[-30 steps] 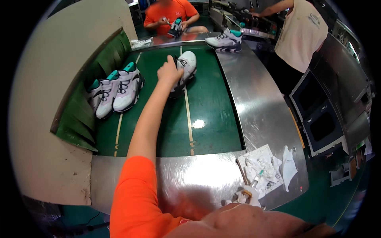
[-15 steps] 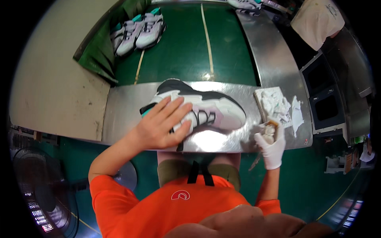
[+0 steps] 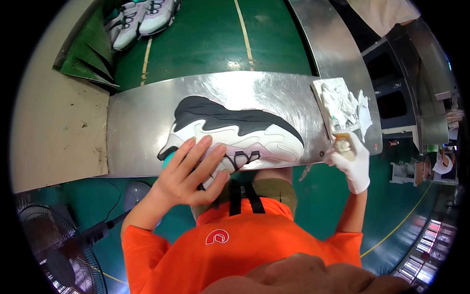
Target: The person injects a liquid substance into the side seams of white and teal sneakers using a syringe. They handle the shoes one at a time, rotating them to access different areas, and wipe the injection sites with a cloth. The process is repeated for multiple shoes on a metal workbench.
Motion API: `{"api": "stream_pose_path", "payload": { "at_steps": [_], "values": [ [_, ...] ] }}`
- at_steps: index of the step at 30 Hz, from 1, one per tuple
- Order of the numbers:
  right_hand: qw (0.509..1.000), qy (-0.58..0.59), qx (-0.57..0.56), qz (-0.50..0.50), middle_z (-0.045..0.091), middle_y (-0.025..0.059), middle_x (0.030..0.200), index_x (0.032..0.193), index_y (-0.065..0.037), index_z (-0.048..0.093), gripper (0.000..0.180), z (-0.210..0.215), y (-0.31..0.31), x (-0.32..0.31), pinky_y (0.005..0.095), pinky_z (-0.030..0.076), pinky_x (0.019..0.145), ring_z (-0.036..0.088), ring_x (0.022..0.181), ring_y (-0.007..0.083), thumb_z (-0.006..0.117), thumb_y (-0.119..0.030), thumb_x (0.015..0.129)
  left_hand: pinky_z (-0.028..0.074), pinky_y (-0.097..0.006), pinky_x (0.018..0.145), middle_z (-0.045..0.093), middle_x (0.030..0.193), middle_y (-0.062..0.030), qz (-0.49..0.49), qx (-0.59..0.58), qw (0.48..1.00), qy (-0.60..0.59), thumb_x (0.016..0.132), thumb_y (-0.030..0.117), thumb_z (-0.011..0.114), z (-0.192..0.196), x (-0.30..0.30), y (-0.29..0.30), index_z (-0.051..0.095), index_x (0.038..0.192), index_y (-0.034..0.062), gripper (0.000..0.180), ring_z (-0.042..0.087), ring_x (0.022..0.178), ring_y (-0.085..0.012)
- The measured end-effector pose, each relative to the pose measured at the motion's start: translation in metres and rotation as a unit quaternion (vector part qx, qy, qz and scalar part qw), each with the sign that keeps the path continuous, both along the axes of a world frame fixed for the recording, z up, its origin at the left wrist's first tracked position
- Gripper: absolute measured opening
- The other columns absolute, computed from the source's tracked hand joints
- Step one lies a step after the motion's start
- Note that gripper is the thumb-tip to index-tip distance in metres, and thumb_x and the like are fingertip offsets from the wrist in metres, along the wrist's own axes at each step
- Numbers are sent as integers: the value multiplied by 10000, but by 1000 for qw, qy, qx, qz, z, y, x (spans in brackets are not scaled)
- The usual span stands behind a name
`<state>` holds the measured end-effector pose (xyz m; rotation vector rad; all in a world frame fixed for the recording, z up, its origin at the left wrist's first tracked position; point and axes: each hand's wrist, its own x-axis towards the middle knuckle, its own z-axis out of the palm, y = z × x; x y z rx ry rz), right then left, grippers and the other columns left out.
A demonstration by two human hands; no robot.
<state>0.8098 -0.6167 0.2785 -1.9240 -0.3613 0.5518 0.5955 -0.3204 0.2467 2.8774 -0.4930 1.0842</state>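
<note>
A white, black and lilac sneaker [image 3: 279,142] lies on its side at the near edge of the metal bench, toe to the right, its dark sole along the far side. My bare left hand [image 3: 191,176] grips its heel and ankle end, fingers laid over the upper and thumb near the collar. To the right, my white-gloved right hand [image 3: 356,165] is closed around a small whitish piece with an amber-brown end [image 3: 342,138]. What exactly that piece is, I cannot make out. Just beyond this hand is a pad heaped with crumpled white cloth or paper [image 3: 338,100].
The metal bench [image 3: 137,127] runs across in front of me, with a beige panel [image 3: 58,127] at its left. Several similar sneakers [image 3: 147,19] stand on the green belt [image 3: 205,44] beyond. A fan [image 3: 63,259] stands lower left; another person's pale clothing [image 3: 382,14] shows upper right.
The view has shifted. The sneaker has come nearer to me and rolled so that more of its dark sole shows, my left hand still on it. The gloved hand keeps its hold.
</note>
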Motion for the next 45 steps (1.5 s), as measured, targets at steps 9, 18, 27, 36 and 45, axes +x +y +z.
{"api": "stream_pose_path", "payload": {
  "at_steps": [9, 18, 27, 36, 45],
  "values": [
    [852, 250, 421, 188, 597, 243, 687, 1107, 158, 491, 872, -2, 17, -4, 363, 544, 519, 610, 538, 294, 739, -504, 597, 489, -457, 942, 681, 1125, -143, 12, -18, 999, 24, 822, 169, 663, 0, 1, -1, 528, 1036, 161, 252, 627, 1093, -363],
    [866, 291, 351, 204, 612, 223, 727, 1113, 148, 511, 825, 3, 33, 7, 328, 548, 516, 642, 587, 280, 790, -448, 615, 492, -457, 940, 674, 1133, -144, 12, -4, 999, 29, 837, 176, 662, 4, 3, 0, 479, 1082, 156, 307, 626, 1086, -356],
    [860, 318, 331, 221, 632, 180, 763, 1086, 133, 551, 650, 8, 24, 18, 300, 548, 529, 662, 615, 245, 721, -281, 614, 535, -477, 877, 668, 1114, -176, 19, 21, 997, 67, 881, 133, 614, 17, 7, -5, 511, 1077, 130, 221, 645, 1040, -382],
    [832, 346, 392, 185, 634, 215, 745, 1089, 157, 541, 774, -17, 3, 28, 317, 543, 513, 658, 599, 257, 816, -361, 584, 546, -469, 819, 664, 1110, -193, 71, 30, 992, 96, 906, 141, 601, 26, 8, -30, 518, 1128, 120, 238, 642, 1028, -389],
    [762, 348, 534, 112, 620, 230, 735, 1099, 161, 511, 798, -66, -12, 7, 336, 537, 473, 644, 563, 293, 826, -384, 607, 537, -462, 832, 649, 1134, -212, 110, 30, 989, 99, 897, 105, 603, 23, 8, -46, 512, 1164, 109, 282, 635, 1041, -391]
  ]
}}
